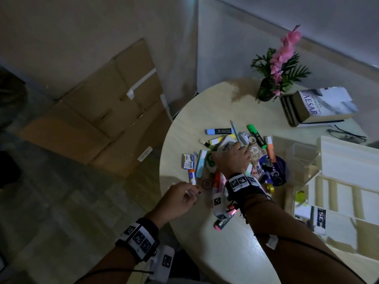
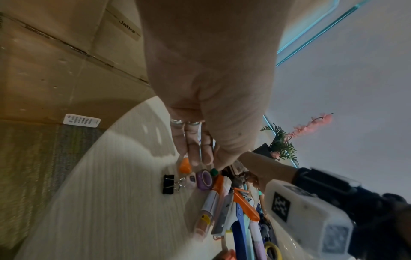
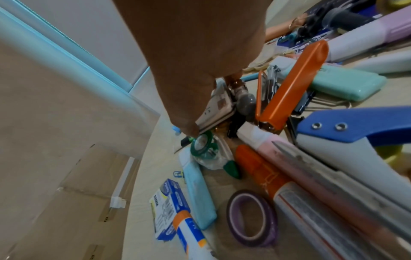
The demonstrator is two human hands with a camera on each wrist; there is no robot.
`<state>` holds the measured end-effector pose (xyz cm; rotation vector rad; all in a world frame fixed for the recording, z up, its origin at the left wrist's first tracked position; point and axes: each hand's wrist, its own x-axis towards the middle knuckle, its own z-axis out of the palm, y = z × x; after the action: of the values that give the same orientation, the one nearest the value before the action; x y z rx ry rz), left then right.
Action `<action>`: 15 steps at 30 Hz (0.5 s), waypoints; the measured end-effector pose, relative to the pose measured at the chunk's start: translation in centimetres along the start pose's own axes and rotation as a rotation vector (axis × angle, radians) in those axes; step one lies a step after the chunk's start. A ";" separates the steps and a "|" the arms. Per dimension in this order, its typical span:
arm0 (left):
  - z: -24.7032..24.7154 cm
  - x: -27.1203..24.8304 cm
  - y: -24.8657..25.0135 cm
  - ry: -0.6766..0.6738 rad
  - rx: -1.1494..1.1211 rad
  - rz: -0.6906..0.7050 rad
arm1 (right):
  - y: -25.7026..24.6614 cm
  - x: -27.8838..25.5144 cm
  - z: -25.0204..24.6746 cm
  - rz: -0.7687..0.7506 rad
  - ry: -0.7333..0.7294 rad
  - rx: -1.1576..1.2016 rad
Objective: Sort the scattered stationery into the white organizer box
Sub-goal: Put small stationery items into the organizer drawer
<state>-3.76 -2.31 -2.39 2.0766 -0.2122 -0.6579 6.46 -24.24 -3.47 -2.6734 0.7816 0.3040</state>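
My right hand [image 1: 231, 158] lies in the middle of the stationery pile [image 1: 235, 152] on the round table [image 1: 235, 242], fingers bent down onto a small flat pack; the wrist view shows the fingertips touching it, but I cannot tell if they already pinch it. My left hand [image 1: 180, 198] is at the near-left edge of the pile, and its fingers seem to close on the end of a glue stick [image 1: 192, 177], though the hold is partly hidden. The glue stick's long axis runs from my left hand away into the pile. The white organizer box [image 1: 338, 181] stands on the right side of the pile, just beside it. So my right hand is nearer to the box, and I judge that anything my left hand picks must cross over the whole pile to arrive there.
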 end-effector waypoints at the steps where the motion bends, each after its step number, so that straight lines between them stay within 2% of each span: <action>1: -0.1 0.1 -0.2 -0.002 -0.001 0.001 | 0.0 0.1 0.0 0.004 -0.005 -0.003; 11: 0.0 2.4 0.1 -0.083 0.044 0.001 | 1.2 1.3 -0.3 0.026 0.001 -0.010; 15: -1.7 3.8 0.0 0.010 0.169 0.053 | 1.3 2.3 -0.3 -0.001 0.008 -0.050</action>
<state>0.30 -2.57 -3.06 2.2270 -0.3251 -0.6152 7.70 -26.49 -4.21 -2.7226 0.7852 0.3173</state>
